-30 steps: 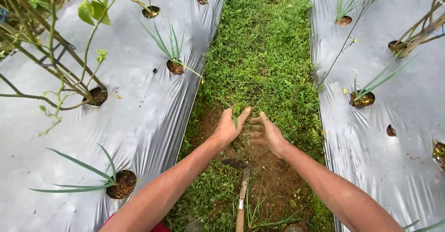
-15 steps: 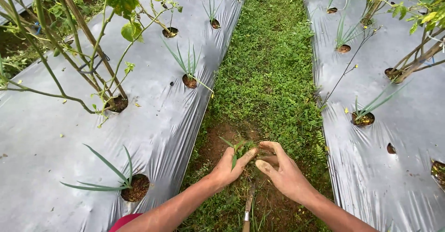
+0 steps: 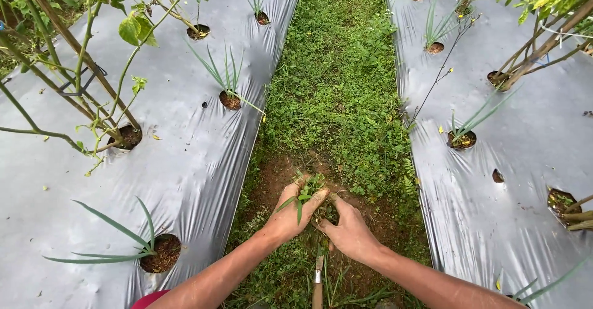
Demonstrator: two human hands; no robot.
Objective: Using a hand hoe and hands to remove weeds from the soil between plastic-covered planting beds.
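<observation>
A clump of pulled weeds (image 3: pixel 309 191), green blades with thin roots, sits just below the centre of the frame, gathered between both hands over a bare patch of brown soil (image 3: pixel 272 179) in the grass path (image 3: pixel 336 86). The left hand (image 3: pixel 290 213) comes up from the lower left on an outstretched forearm, its fingers curled round the clump from the left and closed on it, thumb lying across the blades. The right hand (image 3: pixel 349 228) reaches in from the lower right, back of the hand up, fingertips pressed into the base of the same clump; its fingers are bent and together against the weeds, touching the left hand. Below the hands, at the bottom centre, a tool with a wooden handle (image 3: pixel 317 290) lies on the ground. Sheets of silver plastic mulch (image 3: pixel 185 160) flank the path on the left and right, with planting holes holding narrow-leaved seedlings (image 3: pixel 228 80) and staked plants (image 3: pixel 92 80). Compared with half a second ago, the hands have drawn closer together and lie lower in the frame, and the weeds are bunched more tightly; a second ago both hands lay flat and spread on the soil with nothing in them.
</observation>
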